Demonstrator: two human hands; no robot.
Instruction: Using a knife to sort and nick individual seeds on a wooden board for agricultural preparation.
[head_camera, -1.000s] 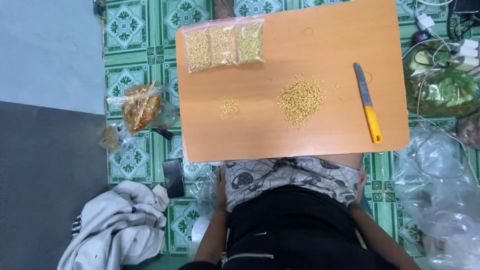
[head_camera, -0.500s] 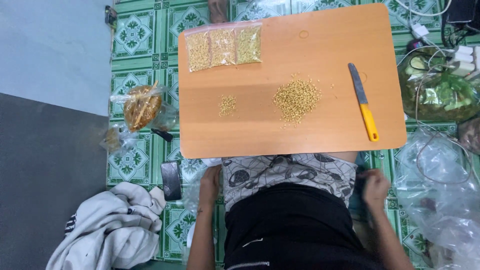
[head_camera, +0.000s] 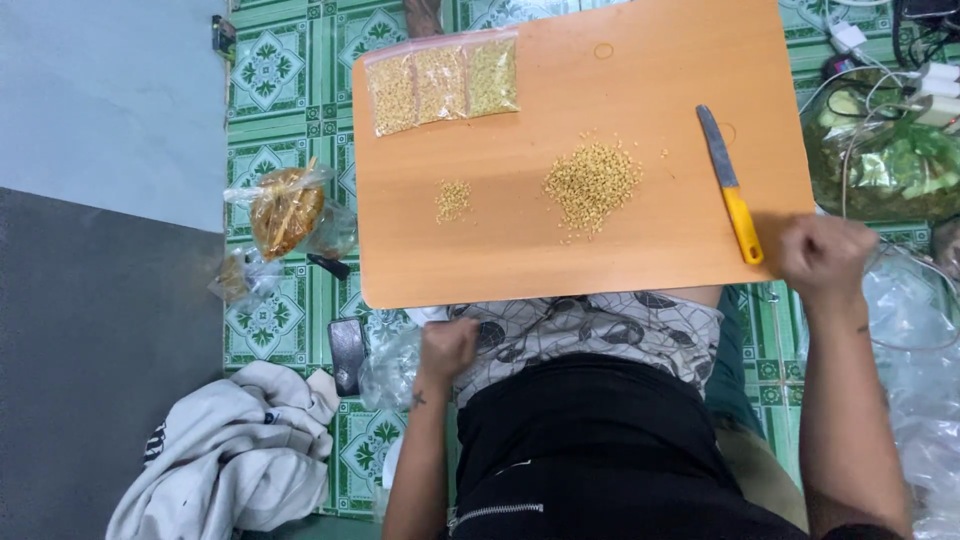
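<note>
Right hand (head_camera: 826, 255) curled in a fist at the board's (head_camera: 640, 250) near right corner, just beside the yellow-handled knife (head_camera: 731, 184), holding nothing seen; left hand (head_camera: 446, 350) fisted below the board's near edge, empty. Large seed pile (head_camera: 592, 183) mid-board, small pile (head_camera: 452, 199) left of it. Looks like setup before cutting; next move likely calls for gripping the knife handle

A wooden board (head_camera: 640, 250) rests across the person's lap. On it, a bag of grains (head_camera: 442, 82) lies far left, a small grain pile (head_camera: 452, 199) sits left of a larger pile (head_camera: 592, 184), and a knife (head_camera: 730, 184) lies right. The right hand (head_camera: 826, 256) is just beside the knife's near end; the left hand (head_camera: 447, 349) is below the board's near edge.
</note>
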